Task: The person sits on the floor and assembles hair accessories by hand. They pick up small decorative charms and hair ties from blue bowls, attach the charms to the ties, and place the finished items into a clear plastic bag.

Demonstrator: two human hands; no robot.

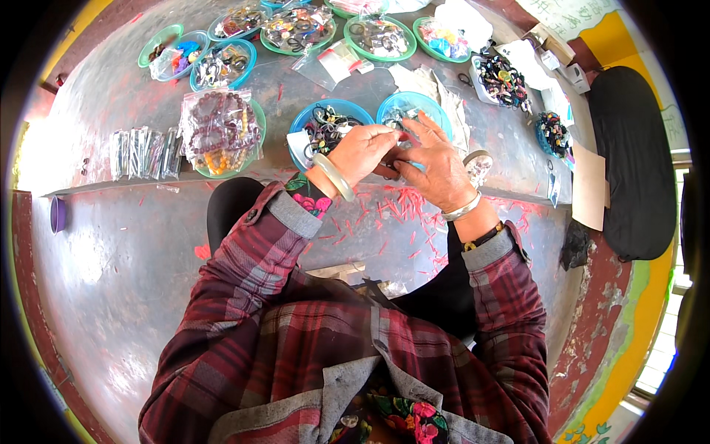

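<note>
Pinching a small dark item (390, 164) between them, the left hand (362, 152) and right hand (436, 169) meet just above the blue bowls (328, 118), fingertips pressed together, keeping the workpiece near the sorted supply; its exact kind is unclear.

Head camera looks steeply down, close over the grey table (133, 244).
</note>
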